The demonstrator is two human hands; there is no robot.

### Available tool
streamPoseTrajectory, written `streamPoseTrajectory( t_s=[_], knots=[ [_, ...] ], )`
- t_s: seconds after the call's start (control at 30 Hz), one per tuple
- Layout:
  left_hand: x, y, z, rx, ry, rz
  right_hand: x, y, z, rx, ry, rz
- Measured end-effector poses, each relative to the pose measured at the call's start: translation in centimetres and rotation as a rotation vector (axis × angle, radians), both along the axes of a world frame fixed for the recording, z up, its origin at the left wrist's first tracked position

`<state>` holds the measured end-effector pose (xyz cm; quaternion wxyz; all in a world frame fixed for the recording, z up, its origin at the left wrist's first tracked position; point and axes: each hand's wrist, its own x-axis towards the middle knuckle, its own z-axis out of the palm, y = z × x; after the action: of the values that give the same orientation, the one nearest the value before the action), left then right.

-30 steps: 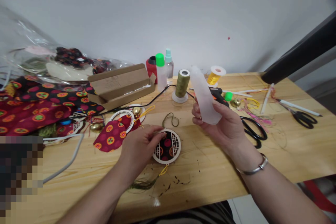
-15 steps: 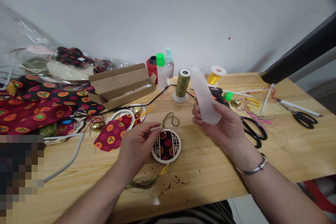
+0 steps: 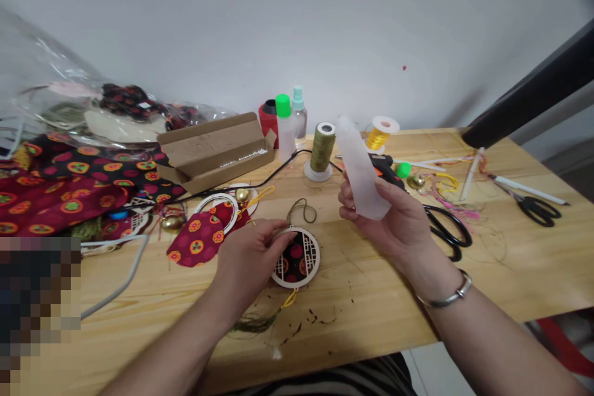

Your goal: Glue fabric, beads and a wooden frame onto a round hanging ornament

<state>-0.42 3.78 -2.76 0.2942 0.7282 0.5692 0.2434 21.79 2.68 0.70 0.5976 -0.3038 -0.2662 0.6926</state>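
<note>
My left hand (image 3: 253,260) is closed at the upper left edge of a round pendant (image 3: 296,260) lying on the table, its thumb over the rim. The pendant has a pale lattice frame over dark patterned fabric, a green cord loop (image 3: 304,210) at the top, and a yellow loop (image 3: 290,298) with a green tassel (image 3: 257,322) below. Raised to the right, my right hand (image 3: 387,216) grips a frosted translucent strip (image 3: 359,173) between thumb and fingers; I cannot tell exactly what the strip is. A bracelet circles the right wrist.
Left are patterned fabric (image 3: 60,198), an open cardboard box (image 3: 213,151) and a plastic bag. A green thread spool (image 3: 322,151), bottles (image 3: 299,117) and a yellow spool (image 3: 381,135) stand behind. Right lie black-handled scissors (image 3: 538,210), cords and a black glue gun (image 3: 385,170).
My left hand has shifted slightly right, its thumb reaching further over the pendant's upper edge. My right hand and the strip have hardly moved.
</note>
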Motion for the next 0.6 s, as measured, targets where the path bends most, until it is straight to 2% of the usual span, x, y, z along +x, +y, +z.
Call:
streamPoseTrajectory(
  t_s=[0.4,0.6],
  knots=[
    [0.01,-0.12,0.1,0.033,0.016,-0.023,-0.05,0.0,0.1,0.006,-0.045,0.003],
    [0.04,-0.1,0.2,0.03,0.037,-0.029,-0.06,-0.01,0.01,-0.002,0.0,0.003]
  ],
)
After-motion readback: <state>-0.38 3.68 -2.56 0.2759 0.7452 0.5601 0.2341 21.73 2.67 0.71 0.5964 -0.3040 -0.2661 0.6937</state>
